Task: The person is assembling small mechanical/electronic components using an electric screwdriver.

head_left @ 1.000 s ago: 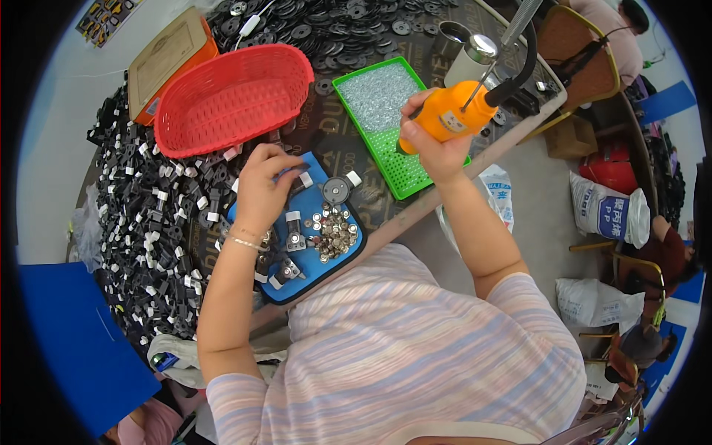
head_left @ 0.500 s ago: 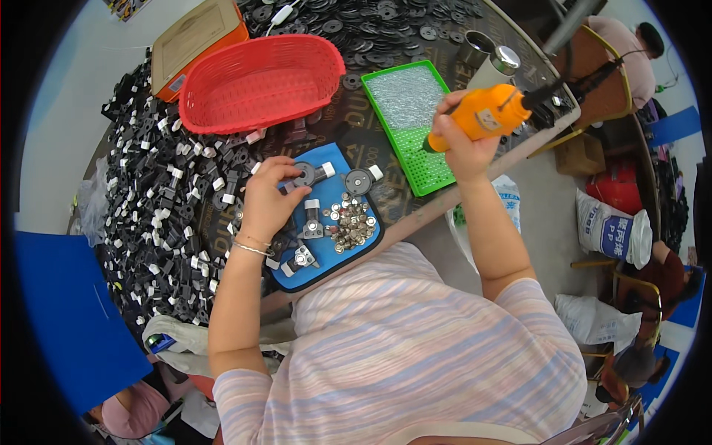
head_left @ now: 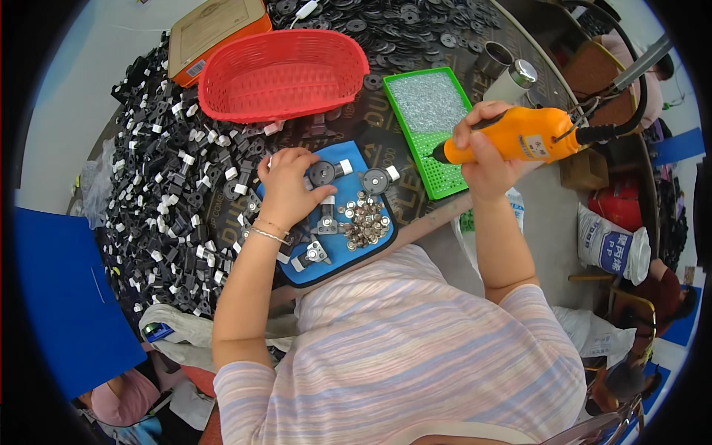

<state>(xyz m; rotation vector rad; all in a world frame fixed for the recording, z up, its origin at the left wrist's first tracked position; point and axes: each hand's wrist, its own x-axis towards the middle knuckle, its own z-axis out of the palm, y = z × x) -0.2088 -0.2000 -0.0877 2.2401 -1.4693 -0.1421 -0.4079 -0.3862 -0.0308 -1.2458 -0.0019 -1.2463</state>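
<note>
My right hand (head_left: 491, 152) is wrapped round an orange electric screwdriver (head_left: 519, 135). Its dark tip points left, over the holed lower half of a green tray (head_left: 450, 179); small silvery pieces fill the tray's upper half. On a blue mat (head_left: 300, 273), my left hand (head_left: 288, 187) curls thumb and fingers round the rim of a black disc part (head_left: 322, 173) with a white end. A second disc part (head_left: 376, 180) lies to its right. Nearer me are a pile of small round metal pieces (head_left: 365, 222) and black bracket-like parts (head_left: 314, 254) with metal fittings.
A large heap of black and white parts (head_left: 167, 215) covers the table's left. Behind the mat stand a red basket (head_left: 285, 81) and an orange box (head_left: 215, 37). Black discs (head_left: 400, 30) are piled at the back. A flask (head_left: 512, 80) and a metal cup (head_left: 494, 59) stand right.
The view has shifted slightly, moving the table things rightward. The screwdriver has swung to a more level tilt, its tip still over the green tray. My left hand stays at the same disc part.
</note>
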